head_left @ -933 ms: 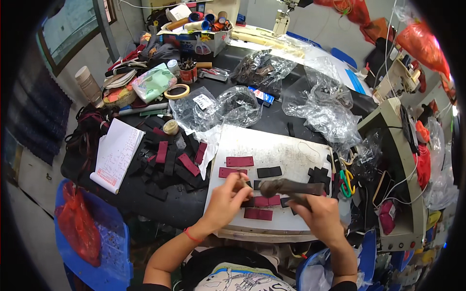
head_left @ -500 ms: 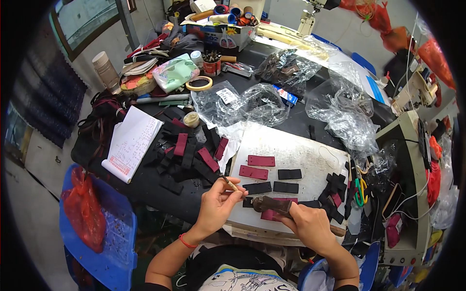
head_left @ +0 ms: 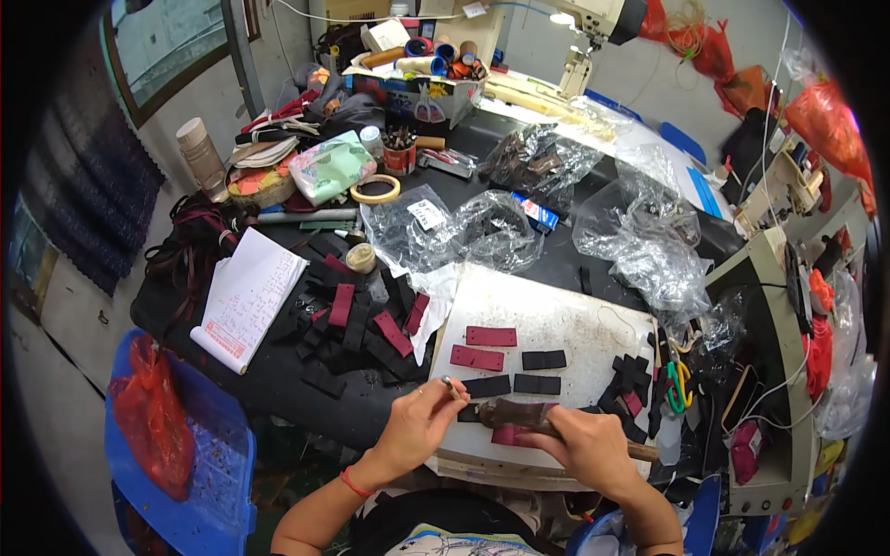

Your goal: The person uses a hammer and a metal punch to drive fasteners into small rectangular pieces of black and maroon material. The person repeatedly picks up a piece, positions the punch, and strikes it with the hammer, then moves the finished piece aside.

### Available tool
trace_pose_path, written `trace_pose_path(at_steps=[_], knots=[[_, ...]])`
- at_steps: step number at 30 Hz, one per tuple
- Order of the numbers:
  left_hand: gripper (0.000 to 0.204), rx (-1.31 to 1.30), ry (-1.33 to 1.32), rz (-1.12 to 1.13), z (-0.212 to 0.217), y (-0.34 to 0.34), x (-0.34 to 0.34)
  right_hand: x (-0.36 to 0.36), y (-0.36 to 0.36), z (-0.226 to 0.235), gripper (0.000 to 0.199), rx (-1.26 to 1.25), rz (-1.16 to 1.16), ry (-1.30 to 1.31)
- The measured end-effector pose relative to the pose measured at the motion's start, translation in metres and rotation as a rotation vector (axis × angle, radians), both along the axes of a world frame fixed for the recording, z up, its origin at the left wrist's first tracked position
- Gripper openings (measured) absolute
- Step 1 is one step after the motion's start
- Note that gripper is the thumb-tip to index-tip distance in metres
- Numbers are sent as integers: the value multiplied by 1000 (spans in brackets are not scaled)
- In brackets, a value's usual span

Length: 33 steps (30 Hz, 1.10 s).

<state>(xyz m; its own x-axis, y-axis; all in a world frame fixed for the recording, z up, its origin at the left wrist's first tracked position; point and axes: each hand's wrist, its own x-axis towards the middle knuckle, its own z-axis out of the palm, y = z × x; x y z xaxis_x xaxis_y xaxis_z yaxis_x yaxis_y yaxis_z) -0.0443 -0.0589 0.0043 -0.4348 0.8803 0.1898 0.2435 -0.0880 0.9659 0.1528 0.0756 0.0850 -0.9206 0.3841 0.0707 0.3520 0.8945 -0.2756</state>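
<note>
My left hand (head_left: pixel 413 426) pinches a thin metal punch (head_left: pixel 451 386) between thumb and fingertips, above the near left part of a pale board (head_left: pixel 579 324). My right hand (head_left: pixel 591 445) grips a hammer by its wooden handle (head_left: pixel 642 451). The dark hammer head (head_left: pixel 501 416) is just right of my left fingertips, over strap pieces it partly hides. Beyond the hands lie flat maroon strips (head_left: pixel 490 336) with small holes and black strips (head_left: pixel 543 360). A heap of black and maroon pieces (head_left: pixel 630 389) lies at the board's right side.
Loose strips (head_left: pixel 357 310) pile up left of the board, by an open notebook (head_left: pixel 246 292). Clear plastic bags (head_left: pixel 640 246) spread behind it. Scissors (head_left: pixel 681 385) with green and yellow handles sit at the right. A blue chair (head_left: pixel 218 454) holds a red bag (head_left: pixel 153 426).
The board and strips appear lower as the view has tilted up. The punch has turned in my left fingers and looks shorter. Both hands keep their holds.
</note>
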Motion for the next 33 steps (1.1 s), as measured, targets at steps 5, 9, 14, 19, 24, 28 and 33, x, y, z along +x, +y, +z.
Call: trace_pose_path(at_steps=[5,9,14,19,24,28,33], knots=[[15,-24,359,-22,10,-1,7,-8,-8,54,25,-395,-296,537],[16,-38,537,-20,6,-4,8,-22,5,28,26,0,58,231],[14,-2,139,128,-7,1,12,-5,1,14,31,44,-32,5],[15,-83,-123,-26,3,2,-4,6,-7,-11,30,-9,-19,-84],[13,-60,7,-147,7,-3,-13,4,-9,-12,31,-25,-29,-57],[12,-46,206,-189,14,-3,-10,6,-5,-1,32,-3,-48,27],[15,43,393,-178,13,-5,-5,11,-5,48,23,-242,-176,543]])
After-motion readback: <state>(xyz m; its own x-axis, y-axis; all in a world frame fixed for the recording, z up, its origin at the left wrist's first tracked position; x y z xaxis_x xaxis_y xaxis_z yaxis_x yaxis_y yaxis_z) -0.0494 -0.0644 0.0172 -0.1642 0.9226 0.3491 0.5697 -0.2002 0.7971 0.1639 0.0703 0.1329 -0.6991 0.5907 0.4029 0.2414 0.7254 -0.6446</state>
